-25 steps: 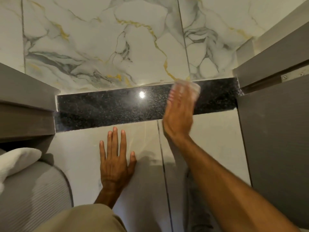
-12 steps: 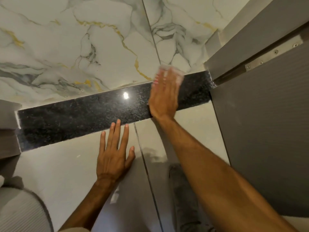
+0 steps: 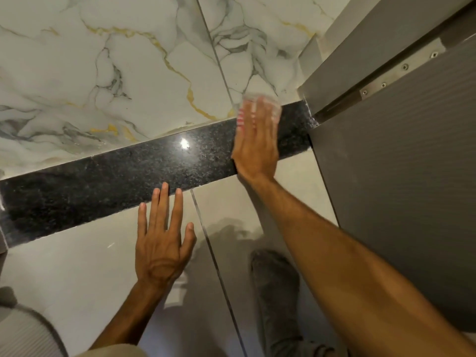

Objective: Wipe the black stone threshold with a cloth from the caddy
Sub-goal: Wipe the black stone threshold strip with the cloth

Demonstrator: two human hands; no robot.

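Your right hand (image 3: 255, 143) lies flat, fingers together, pressing the cloth (image 3: 260, 104) onto the black stone threshold (image 3: 123, 181) near its right end, just short of the grey door (image 3: 394, 176); a long bare stretch runs leftward. Your left hand (image 3: 161, 240) is splayed on the floor tile (image 3: 64, 258), fingertips touching the threshold's near edge. Since a second ago, the cloth has moved closer to the door.
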